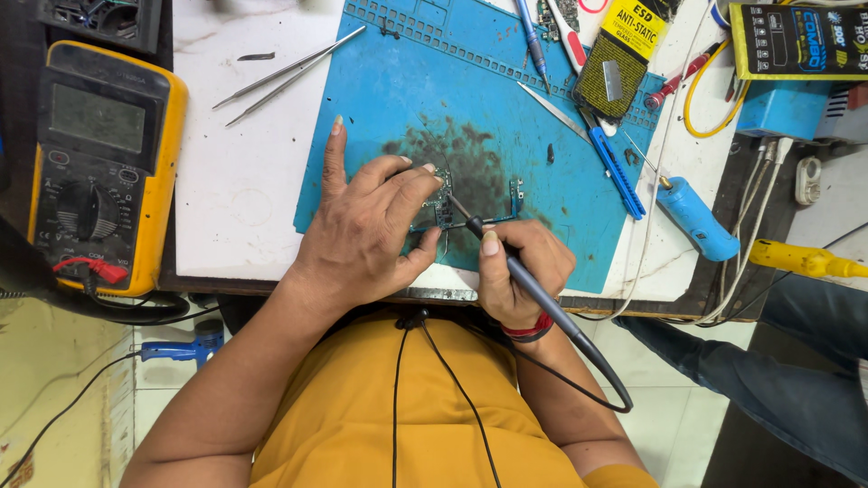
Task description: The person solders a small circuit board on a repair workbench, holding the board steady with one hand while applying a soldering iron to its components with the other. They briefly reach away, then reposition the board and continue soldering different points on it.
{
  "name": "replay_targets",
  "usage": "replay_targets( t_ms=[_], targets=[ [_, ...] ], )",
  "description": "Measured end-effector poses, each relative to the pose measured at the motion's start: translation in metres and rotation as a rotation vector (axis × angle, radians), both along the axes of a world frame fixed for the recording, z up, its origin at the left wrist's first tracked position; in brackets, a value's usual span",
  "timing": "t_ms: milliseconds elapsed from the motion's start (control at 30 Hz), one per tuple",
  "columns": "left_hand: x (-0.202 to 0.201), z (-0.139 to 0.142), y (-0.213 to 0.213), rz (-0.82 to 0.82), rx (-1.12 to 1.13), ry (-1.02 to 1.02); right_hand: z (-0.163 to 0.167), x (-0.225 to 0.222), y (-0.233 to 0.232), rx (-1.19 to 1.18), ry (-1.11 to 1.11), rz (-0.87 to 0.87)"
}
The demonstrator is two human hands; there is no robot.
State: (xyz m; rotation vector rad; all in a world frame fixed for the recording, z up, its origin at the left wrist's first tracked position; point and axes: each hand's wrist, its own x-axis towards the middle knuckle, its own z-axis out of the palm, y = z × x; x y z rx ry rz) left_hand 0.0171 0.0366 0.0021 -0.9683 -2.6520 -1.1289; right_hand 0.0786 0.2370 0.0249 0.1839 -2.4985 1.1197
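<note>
Near the front edge of the blue work mat [380, 108], the right hand [523, 276] is closed around a dark pen-shaped soldering iron [533, 289], its tip touching a small circuit board [440, 210]. The left hand [366, 226] presses on that board with fingers curled over it, pinning it to the mat's scorched patch. A black cord trails from the iron toward the person's yellow shirt [362, 416]. Tweezers [285, 74] lie on the white table [235, 181] to the left, beside a yellow multimeter [99, 163]. A blue knife [615, 167] rests at the mat's right.
</note>
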Motion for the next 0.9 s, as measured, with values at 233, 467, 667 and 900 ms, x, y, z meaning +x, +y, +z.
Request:
replay_targets(
  t_ms=[233,467,667,900],
  targets=[
    [0.0002,-0.0004,0.0011,-0.003,0.01,-0.01,-0.0004,0.0005,-0.0006,-0.008,-0.006,0.001],
    [0.0005,0.0,-0.0003,-0.006,0.002,-0.012,-0.0021,0.0,-0.0003,-0.015,0.01,-0.001],
    [0.0004,0.0004,0.0006,-0.007,0.0,-0.012,-0.0024,0.0001,0.0008,-0.021,0.005,-0.017],
    [0.0001,0.0024,-0.0004,-0.007,0.0,-0.013,-0.0029,0.0006,0.0009,-0.081,0.002,-0.037]
  ],
)
